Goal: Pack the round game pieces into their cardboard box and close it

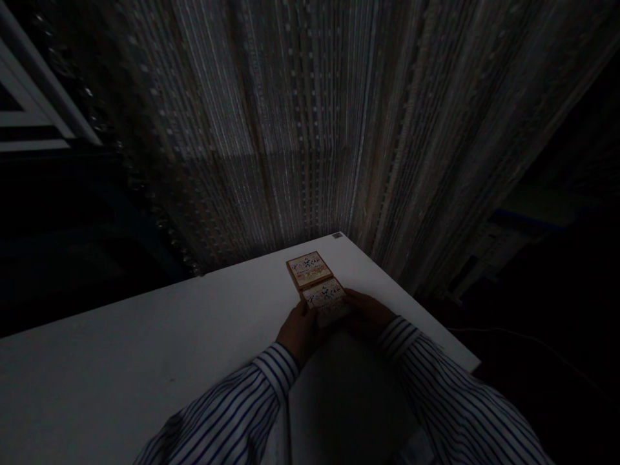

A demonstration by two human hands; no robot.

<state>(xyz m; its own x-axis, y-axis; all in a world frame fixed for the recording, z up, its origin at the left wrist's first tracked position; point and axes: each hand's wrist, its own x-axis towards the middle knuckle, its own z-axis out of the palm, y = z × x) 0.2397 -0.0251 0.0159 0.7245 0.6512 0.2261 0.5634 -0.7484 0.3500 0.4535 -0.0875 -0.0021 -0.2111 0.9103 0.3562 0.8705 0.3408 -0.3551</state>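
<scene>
Two small flat boxes with brown edges and calligraphy-like printing on pale tops are at the far end of the white table. The far box (309,270) lies on the tabletop, and the near box (325,297) is right against it on my side. Whether the two are joined cannot be told. My left hand (299,330) grips the near box at its left side. On the opposite side, my right hand (367,312) holds the same box near its right corner. Fingers under the near box are hidden in the dark.
The white table (135,329) ends in a corner beyond the boxes, where a small grey label (337,236) sits. A beaded string curtain (310,129) hangs close behind. White frame bars (39,97) show at upper left, and a thin cable (508,331) runs at right. The room is dim.
</scene>
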